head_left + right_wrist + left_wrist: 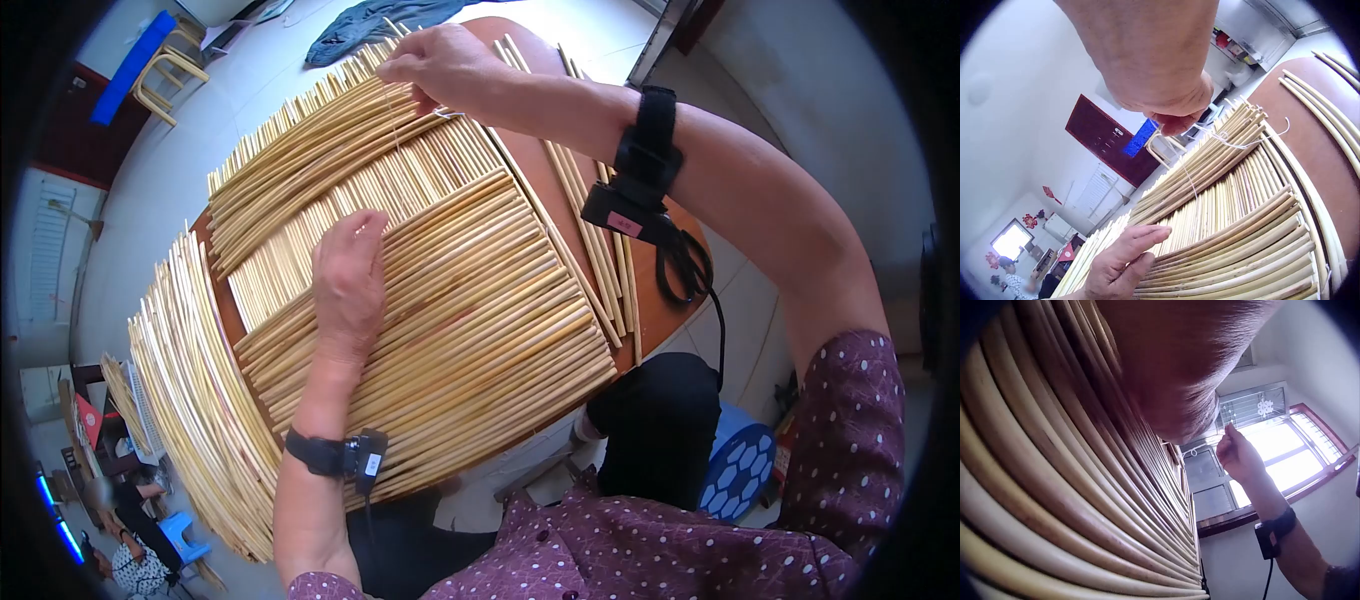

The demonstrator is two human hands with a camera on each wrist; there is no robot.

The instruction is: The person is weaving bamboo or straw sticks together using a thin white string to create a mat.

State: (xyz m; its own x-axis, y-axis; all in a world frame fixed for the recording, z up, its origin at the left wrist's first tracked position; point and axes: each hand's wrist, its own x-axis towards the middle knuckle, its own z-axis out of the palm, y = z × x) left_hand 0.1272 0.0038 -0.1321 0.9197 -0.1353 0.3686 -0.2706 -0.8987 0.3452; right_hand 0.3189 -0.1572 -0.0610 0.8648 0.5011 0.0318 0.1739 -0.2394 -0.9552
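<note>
My right hand (450,68) is raised over the far part of a mat of straw-coloured stalks (450,310). It pinches a thin white string (1188,175), which runs down to the stalks. My left hand (348,275) rests at the upper edge of the near section of stalks, with fingers extended and the thumb beside them. Past it, a row of thinner stalks (405,185) shows crosswise under a loose layer of stalks (310,165). White string ends (1222,134) lie at the right end of that layer.
All this lies on a brown table (525,155). Several loose stalks (590,230) lie along its right side. Another large bundle of stalks (195,370) stands at the left. A cloth (370,25) lies on the floor beyond, and a blue-backed chair (150,70) is at the far left.
</note>
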